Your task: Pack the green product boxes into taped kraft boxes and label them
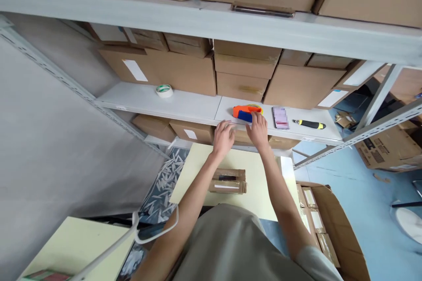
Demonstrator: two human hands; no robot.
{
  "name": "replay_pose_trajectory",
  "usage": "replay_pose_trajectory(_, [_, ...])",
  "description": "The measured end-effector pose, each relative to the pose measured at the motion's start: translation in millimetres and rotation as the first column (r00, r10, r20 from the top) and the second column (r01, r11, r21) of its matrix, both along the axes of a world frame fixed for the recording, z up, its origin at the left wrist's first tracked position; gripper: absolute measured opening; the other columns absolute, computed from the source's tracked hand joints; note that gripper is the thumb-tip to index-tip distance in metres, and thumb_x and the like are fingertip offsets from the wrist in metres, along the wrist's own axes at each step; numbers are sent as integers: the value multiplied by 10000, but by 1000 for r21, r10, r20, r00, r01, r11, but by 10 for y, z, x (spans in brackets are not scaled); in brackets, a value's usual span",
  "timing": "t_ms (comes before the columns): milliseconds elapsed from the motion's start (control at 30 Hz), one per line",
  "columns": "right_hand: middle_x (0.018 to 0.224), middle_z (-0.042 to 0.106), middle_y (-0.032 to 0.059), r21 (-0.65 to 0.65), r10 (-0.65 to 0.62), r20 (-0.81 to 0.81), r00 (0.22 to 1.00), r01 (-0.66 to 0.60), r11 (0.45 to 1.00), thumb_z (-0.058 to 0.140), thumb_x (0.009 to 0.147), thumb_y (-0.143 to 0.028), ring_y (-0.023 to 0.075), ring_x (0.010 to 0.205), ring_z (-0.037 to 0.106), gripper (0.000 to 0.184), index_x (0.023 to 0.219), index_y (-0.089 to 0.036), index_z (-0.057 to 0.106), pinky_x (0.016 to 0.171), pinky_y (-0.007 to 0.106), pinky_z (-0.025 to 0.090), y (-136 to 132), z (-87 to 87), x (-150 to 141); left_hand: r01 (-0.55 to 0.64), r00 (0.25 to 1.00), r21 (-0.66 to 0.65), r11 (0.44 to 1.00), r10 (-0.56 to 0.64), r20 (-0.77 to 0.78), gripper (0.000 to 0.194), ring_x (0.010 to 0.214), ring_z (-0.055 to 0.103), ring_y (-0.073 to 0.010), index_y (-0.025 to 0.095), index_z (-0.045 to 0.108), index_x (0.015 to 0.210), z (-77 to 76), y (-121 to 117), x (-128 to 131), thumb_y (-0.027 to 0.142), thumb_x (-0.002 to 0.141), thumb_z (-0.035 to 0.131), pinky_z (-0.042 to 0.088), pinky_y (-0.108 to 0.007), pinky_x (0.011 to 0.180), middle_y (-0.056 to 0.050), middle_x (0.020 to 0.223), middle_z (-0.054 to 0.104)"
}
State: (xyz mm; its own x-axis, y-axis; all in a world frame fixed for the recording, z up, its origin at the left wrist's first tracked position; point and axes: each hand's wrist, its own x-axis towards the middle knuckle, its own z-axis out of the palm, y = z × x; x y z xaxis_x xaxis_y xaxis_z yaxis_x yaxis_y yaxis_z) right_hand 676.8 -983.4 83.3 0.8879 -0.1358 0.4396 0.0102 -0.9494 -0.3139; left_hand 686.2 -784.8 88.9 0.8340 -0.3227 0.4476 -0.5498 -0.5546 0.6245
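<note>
Grey metal shelving [184, 11] packed with cardboard boxes [187, 70] fills most of my view, with a pale table [260, 162] below it. The orange-and-blue tool [243, 114] lies on the middle shelf [198, 105], and my right hand [258, 129] is up against its near right side. Those fingertips partly cover it, so I honestly can't tell if they're clamped on or just touching. My left hand [224, 138] is just beside, over the shelf's front edge, fingers loosely apart, nothing visible in it. Something yellow pokes out behind the tool, mostly hidden. To the right there's a phone [280, 117] with a pixelated screen, then a yellow-and-black cutter [310, 124]. Two small cartons [227, 181] sit on the table between my forearms, dark patch unreadable.
</note>
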Motion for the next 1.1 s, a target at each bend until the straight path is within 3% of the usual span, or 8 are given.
replay_pose_trajectory(167, [1332, 714, 309, -73, -9, -215, 977, -7, 997, 652, 987, -201, 409, 1330, 605, 486, 1427, -7, 578, 1224, 564, 396, -168, 181, 600, 56, 997, -69, 996, -51, 66, 286, 1300, 664, -302, 218, 773, 1236, 297, -299, 5, 130, 1029, 596, 522, -488, 1207, -107, 1313, 765])
replay_pose_trajectory(300, [1224, 752, 283, -30, 16, -177, 984, -22, 999, 649, 1001, -216, 398, 1250, 655, 353, 1322, -77, 599, 1203, 568, 422, -217, 81, 507, 54, 996, -102, 993, -60, -65, 267, 1265, 704, -300, 213, 769, 1217, 3, -158, -297, 124, 1009, 626, 552, -483, 1177, -104, 1265, 790])
replay_pose_trajectory(433, [1211, 743, 224, 234, 24, -108, 994, 2, 972, 663, 1049, -418, 385, 1191, 683, 412, 1338, -137, 581, 1112, 551, 508, -77, -185, -106, -15, 968, -249, 968, -48, -246, 229, 1230, 752, -265, 219, 746, 1233, -402, 224, -788, 204, 1031, 638, 587, -447, 1145, -95, 1276, 804])
replay_pose_trajectory(500, [1140, 750, 165, 479, 87, -126, 988, -16, 878, 659, 1041, -583, 347, 1095, 705, 502, 1317, -169, 593, 1010, 499, 569, 129, -385, -554, -59, 943, -340, 938, -59, -327, 211, 1183, 774, -242, 216, 736, 1229, -570, 410, -1072, 261, 1045, 645, 604, -422, 1123, -97, 1247, 813])
replay_pose_trajectory(633, [1062, 774, 85, 895, 319, -151, 936, -8, 445, 704, 951, -749, 259, 955, 710, 586, 1177, -213, 640, 899, 397, 608, 708, -780, -1400, -148, 886, -395, 907, -57, -461, 220, 1075, 796, -225, 212, 742, 1172, -818, 644, -1554, 377, 1030, 708, 645, -385, 1029, -93, 1146, 825])
replay_pose_trajectory(700, [1069, 779, 78, 949, 354, -165, 921, 50, 313, 734, 921, -756, 243, 941, 710, 584, 1137, -219, 656, 908, 386, 607, 952, -932, -1669, -176, 865, -379, 908, -41, -501, 226, 1024, 798, -224, 214, 749, 1125, -908, 707, -1715, 412, 1018, 730, 653, -376, 984, -83, 1103, 826])
replay_pose_trajectory(967, [1090, 774, 81, 945, 467, -258, 846, 120, 304, 677, 902, -859, 268, 1015, 725, 664, 1170, -251, 673, 973, 439, 619, 1093, -1124, -1845, -115, 834, -281, 953, -61, -549, 296, 969, 775, -221, 221, 797, 1084, -1005, 897, -1857, 498, 1034, 705, 632, -350, 924, -83, 1081, 827])
replay_pose_trajectory(1100, [1077, 780, 90, 958, 570, -229, 789, 77, 278, 723, 914, -816, 279, 985, 747, 665, 1242, -241, 659, 930, 453, 635, 987, -1051, -1958, -225, 788, -347, 910, -40, -614, 517, 1069, 770, -226, 194, 755, 1307, -957, 972, -1756, 614, 1007, 714, 615, -319, 910, -114, 1231, 807])
